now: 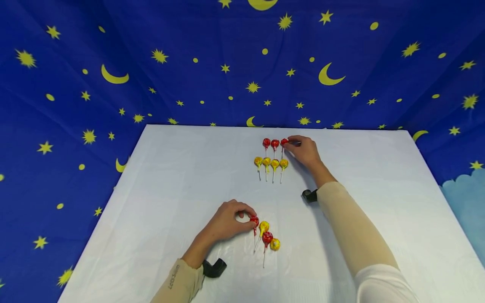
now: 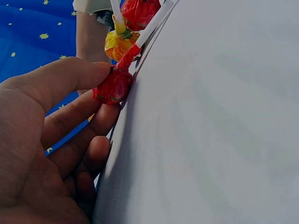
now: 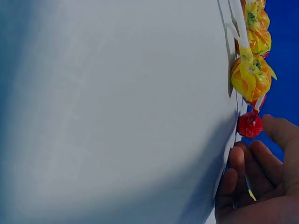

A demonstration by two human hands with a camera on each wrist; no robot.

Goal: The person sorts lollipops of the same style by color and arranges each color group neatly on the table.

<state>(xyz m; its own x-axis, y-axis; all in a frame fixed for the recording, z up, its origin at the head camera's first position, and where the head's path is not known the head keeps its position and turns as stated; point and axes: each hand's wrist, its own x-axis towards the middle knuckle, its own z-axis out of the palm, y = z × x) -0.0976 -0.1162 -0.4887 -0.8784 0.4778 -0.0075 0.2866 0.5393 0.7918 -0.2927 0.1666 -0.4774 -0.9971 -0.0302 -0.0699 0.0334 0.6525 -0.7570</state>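
Note:
My left hand [image 1: 247, 218] pinches the head of a red lollipop [image 1: 254, 220] at the near middle of the white table [image 1: 170, 168]. The left wrist view shows my thumb and forefinger closed on that red lollipop [image 2: 112, 87]. Beside it lie a yellow lollipop [image 1: 264, 227], a red one [image 1: 267, 237] and another yellow one [image 1: 275, 244]. Farther back is a row of red lollipops [image 1: 270, 143] above a row of yellow lollipops [image 1: 270, 162]. My right hand [image 1: 290, 143] holds the rightmost red lollipop [image 1: 284, 142] of the back row, seen between its fingertips [image 3: 280, 133] as a red lollipop [image 3: 250, 125].
A blue cloth with yellow stars and moons [image 1: 189, 63] hangs behind and beside the table. Black wrist mounts show at my left wrist [image 1: 214, 267] and right wrist [image 1: 310, 195]. The table's far edge runs just behind the red row.

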